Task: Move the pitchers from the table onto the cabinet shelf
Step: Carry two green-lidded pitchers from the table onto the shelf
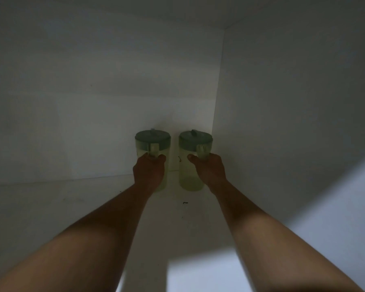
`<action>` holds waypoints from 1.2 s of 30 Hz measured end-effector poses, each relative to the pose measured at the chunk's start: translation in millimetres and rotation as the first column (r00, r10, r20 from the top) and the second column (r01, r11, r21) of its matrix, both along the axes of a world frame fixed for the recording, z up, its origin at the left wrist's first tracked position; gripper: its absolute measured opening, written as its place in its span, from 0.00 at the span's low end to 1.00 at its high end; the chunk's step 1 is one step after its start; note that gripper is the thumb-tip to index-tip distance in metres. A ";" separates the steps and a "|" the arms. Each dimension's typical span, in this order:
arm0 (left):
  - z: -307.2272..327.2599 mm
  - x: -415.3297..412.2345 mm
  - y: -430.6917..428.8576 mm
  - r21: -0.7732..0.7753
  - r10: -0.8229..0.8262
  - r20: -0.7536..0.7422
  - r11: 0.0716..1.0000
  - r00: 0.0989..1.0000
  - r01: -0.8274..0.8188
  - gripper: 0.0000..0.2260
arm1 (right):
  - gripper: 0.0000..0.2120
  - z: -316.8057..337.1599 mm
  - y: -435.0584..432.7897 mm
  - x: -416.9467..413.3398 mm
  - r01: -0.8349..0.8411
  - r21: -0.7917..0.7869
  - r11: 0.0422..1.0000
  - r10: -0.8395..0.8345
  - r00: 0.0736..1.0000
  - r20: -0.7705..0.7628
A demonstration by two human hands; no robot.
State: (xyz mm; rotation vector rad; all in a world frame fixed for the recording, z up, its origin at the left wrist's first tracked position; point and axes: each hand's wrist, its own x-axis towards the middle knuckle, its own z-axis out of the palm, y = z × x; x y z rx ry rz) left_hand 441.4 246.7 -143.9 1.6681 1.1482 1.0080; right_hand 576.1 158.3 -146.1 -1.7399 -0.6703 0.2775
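Two pale translucent pitchers with green lids stand upright side by side on the white cabinet shelf (82,207), close to the back right corner. My left hand (149,171) is wrapped around the handle of the left pitcher (144,144). My right hand (210,169) grips the handle of the right pitcher (188,173). Both arms reach deep into the dim cabinet. The pitchers' bases rest on the shelf, a narrow gap between them.
The cabinet's back wall (93,123) and right side wall (293,102) enclose the space. The shelf stretches bare to the left of the pitchers. A small dark speck (185,202) lies on the shelf in front of them. Daylight falls on the shelf's front edge.
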 end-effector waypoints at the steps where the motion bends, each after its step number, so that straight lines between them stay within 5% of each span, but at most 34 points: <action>1: 0.2 -1.5 -0.7 0.008 0.003 -0.047 1.000 0.999 -0.002 0.18 | 0.23 1.4 -2.6 -0.6 0.009 -0.040 0.999 -0.009 1.000 0.009; 6: -3.3 -16.5 -5.7 -0.009 -0.026 -0.125 1.000 0.992 0.025 0.33 | 0.39 11.2 -22.0 -11.8 0.083 -0.148 0.985 -0.068 0.992 0.102; 11: 14.5 -40.1 -26.6 0.023 0.025 -0.265 1.000 0.964 -0.019 0.43 | 0.33 36.2 -53.8 -44.7 0.148 -0.169 0.974 -0.108 0.968 0.226; 21: 80.7 -142.5 -126.1 0.404 0.064 -0.561 0.891 0.825 0.206 0.33 | 0.33 99.6 -153.5 -159.4 0.191 -0.307 0.932 -0.039 0.897 0.440; 27: 120.7 -236.1 -185.3 0.581 0.107 -0.566 0.756 0.818 0.303 0.25 | 0.34 133.6 -207.6 -245.1 0.171 -0.322 0.931 0.014 0.865 0.501; 36: 157.3 -341.8 -245.9 0.608 0.107 -0.540 0.735 0.835 0.300 0.27 | 0.29 166.5 -263.8 -340.5 0.169 -0.320 0.932 0.060 0.800 0.597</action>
